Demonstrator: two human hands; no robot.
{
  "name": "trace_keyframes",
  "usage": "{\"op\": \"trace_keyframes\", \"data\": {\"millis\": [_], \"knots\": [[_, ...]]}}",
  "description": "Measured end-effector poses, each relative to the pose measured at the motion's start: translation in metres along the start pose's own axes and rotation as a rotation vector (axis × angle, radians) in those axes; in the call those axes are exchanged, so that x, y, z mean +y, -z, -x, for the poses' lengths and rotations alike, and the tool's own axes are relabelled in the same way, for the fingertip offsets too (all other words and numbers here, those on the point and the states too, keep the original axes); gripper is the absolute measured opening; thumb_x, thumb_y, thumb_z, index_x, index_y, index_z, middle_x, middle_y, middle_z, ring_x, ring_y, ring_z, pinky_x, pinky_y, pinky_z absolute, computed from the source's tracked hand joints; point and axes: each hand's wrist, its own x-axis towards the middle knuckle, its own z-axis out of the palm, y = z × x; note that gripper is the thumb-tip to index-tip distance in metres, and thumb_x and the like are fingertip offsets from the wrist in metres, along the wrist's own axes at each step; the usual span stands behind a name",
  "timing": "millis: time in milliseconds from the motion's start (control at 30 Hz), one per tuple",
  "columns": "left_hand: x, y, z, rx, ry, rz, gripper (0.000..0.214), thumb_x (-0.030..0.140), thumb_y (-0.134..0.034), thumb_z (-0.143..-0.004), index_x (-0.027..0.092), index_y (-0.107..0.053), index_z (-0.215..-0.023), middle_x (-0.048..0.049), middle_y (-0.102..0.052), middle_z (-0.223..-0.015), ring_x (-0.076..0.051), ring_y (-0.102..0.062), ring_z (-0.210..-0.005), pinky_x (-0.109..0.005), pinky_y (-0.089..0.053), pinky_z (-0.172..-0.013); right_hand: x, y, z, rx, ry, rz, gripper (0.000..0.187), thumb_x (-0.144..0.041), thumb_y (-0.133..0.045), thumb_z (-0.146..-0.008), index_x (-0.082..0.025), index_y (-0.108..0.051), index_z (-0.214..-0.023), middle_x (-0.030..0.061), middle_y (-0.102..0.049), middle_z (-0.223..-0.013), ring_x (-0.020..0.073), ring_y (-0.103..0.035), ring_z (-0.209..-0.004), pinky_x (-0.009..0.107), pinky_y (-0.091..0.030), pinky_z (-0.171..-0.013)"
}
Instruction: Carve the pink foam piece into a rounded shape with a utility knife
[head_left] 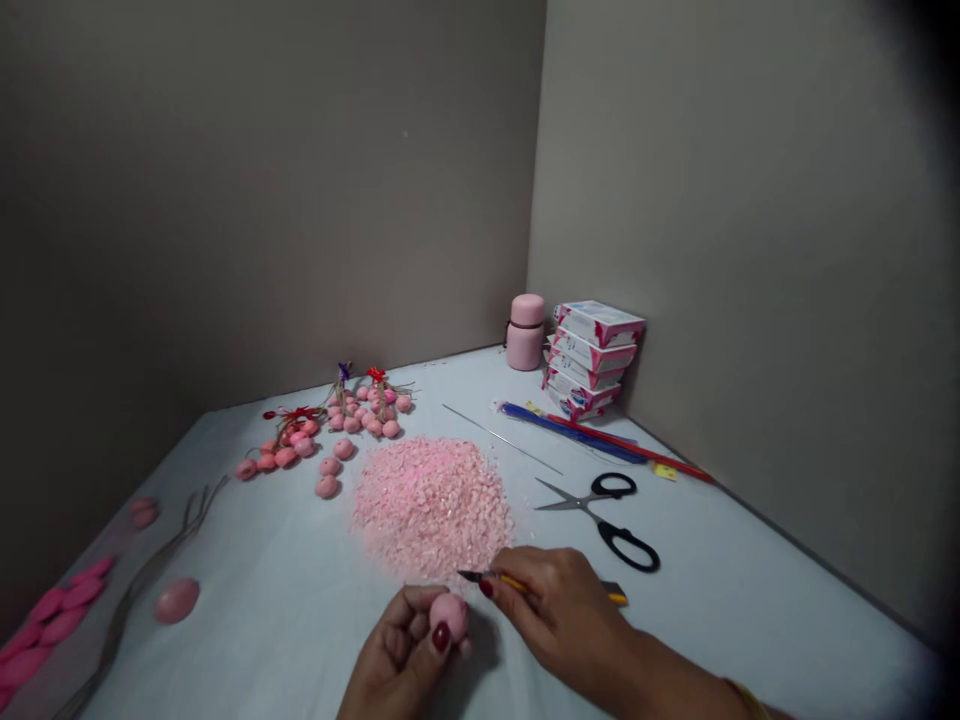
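My left hand is shut on a pink foam ball, pinching it between thumb and fingers. My right hand grips a slim yellow-handled craft knife, whose dark blade points left and touches or nearly touches the top of the ball. Just beyond both hands lies a heap of pink foam shavings. A dark piece at the far end of the yellow handle may belong to the knife, but I cannot tell.
Black-handled scissors lie right of the heap. Strung pink balls sit beyond it, with pink petals and wire stems at left. Farther back are blue and red sticks, a stack of boxes and a pink jar, against grey walls.
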Motion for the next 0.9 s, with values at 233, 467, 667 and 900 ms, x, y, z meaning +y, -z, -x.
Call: {"op": "trace_keyframes", "data": {"millis": [233,467,667,900], "knots": [[-0.008,0.006,-0.007,0.066,-0.093,0.037,0.036,0.028,-0.091,-0.048,0.022,-0.078,-0.082,-0.0032,-0.079,-0.074,-0.014,-0.069,-0.071,-0.024,-0.052,-0.071,-0.003,-0.001,0.001,-0.004,-0.02,-0.018,0.033,-0.032,-0.041,-0.096,-0.02,-0.055,-0.068,-0.0009,-0.062,-0.064,0.0132,-0.056,-0.058,0.023,-0.031,-0.056],[-0.01,0.007,-0.002,0.097,-0.157,-0.129,0.035,0.04,-0.085,-0.057,0.02,-0.076,-0.085,-0.004,-0.076,-0.075,-0.015,-0.064,-0.068,-0.025,-0.048,-0.066,-0.004,-0.002,0.006,-0.004,0.089,-0.038,0.028,-0.026,-0.042,-0.094,-0.02,-0.054,-0.07,-0.0016,-0.061,-0.066,0.0125,-0.054,-0.06,0.023,-0.032,-0.057],[-0.013,0.008,-0.001,0.079,-0.237,-0.26,0.027,0.04,-0.081,-0.064,0.019,-0.071,-0.076,-0.0019,-0.072,-0.069,-0.013,-0.06,-0.064,-0.022,-0.045,-0.059,-0.005,-0.003,0.006,-0.018,0.084,-0.032,0.029,-0.026,-0.041,-0.093,-0.02,-0.052,-0.067,-0.0011,-0.059,-0.064,0.0123,-0.052,-0.057,0.023,-0.031,-0.055],[-0.013,0.003,0.003,0.149,-0.341,-0.372,0.026,0.04,-0.081,-0.062,0.02,-0.068,-0.071,-0.0011,-0.072,-0.066,-0.015,-0.066,-0.064,-0.022,-0.051,-0.062,-0.014,-0.002,0.007,-0.042,0.18,-0.083,0.027,-0.029,-0.043,-0.091,-0.019,-0.057,-0.071,-0.0006,-0.062,-0.063,0.0121,-0.055,-0.055,0.023,-0.031,-0.052]]}}
